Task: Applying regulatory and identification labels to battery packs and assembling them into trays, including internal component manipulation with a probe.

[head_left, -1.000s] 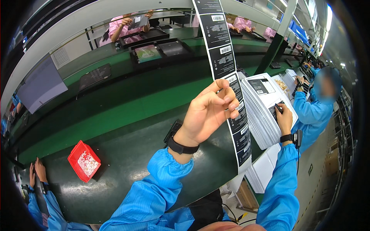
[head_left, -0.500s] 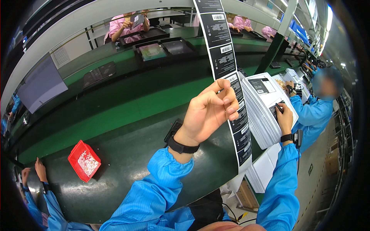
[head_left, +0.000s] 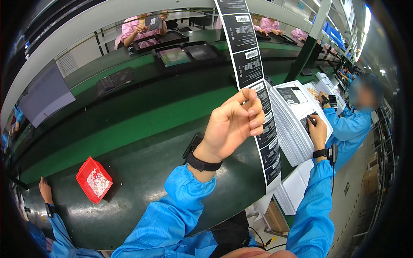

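Note:
My left hand is raised in front of a hanging strip of black labels. Its fingers are curled in toward the thumb, and whatever may be between them is hidden. At the right, my right hand grips a small black pen-like tool over the top of a stack of white boxes. Beneath the tool lies a dark label on the top box, partly covered by my fingers. Another black and white label shows on that box's far end.
A red bin with white scraps stands on the dark green bench. Beyond runs a green conveyor carrying a black tray and a flat dark panel. Co-workers sit opposite; one in blue is close at right.
The black tray and the dark panel have shifted right along the conveyor. At the far left, one co-worker's hand has left the bench. My hands have barely moved.

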Action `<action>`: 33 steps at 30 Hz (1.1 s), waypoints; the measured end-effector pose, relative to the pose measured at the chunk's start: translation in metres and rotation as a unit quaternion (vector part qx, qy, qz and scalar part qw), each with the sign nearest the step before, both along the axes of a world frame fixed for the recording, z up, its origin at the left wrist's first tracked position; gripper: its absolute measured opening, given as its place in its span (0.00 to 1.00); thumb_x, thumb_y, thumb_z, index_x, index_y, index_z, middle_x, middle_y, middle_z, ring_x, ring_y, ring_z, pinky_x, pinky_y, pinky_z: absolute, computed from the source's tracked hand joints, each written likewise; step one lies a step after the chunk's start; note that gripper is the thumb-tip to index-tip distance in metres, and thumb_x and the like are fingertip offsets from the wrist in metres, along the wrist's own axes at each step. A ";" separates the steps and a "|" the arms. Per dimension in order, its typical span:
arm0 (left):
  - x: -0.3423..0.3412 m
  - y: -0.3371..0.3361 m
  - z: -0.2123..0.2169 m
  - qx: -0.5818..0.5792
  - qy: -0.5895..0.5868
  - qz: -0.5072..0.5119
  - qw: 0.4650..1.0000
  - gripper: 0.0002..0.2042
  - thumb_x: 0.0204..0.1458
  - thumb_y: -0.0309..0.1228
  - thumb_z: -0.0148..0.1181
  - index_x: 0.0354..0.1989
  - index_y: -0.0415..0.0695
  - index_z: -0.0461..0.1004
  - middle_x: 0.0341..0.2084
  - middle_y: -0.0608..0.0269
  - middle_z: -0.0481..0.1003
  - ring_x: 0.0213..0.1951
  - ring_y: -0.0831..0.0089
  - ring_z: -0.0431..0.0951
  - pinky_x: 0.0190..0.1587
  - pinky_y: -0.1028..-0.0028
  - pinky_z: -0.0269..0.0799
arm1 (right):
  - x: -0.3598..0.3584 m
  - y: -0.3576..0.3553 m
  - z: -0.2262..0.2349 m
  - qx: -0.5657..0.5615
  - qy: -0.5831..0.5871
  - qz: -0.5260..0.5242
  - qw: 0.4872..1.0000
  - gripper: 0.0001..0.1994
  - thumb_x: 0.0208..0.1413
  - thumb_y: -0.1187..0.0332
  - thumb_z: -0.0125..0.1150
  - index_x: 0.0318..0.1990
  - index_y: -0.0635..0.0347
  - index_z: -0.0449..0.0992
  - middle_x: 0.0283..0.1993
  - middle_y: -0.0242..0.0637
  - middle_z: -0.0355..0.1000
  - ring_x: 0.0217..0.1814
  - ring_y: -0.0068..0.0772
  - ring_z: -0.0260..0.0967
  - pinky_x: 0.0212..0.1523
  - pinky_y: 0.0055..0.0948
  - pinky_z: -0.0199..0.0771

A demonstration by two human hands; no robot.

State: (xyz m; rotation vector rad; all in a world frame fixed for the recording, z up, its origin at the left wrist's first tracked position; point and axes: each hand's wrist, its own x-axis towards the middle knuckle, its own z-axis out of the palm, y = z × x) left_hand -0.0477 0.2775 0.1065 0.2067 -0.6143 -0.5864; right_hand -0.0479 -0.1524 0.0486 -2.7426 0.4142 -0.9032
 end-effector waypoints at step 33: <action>-0.086 0.009 0.026 0.115 -0.495 0.550 0.662 0.04 0.50 0.25 0.62 0.33 0.43 0.80 0.25 0.60 0.75 0.23 0.69 0.70 0.24 0.70 0.62 | 0.014 -0.029 -0.014 -0.024 -0.009 0.031 0.999 0.18 0.62 0.54 0.69 0.46 0.61 0.85 0.38 0.51 0.83 0.41 0.39 0.82 0.43 0.37 0.77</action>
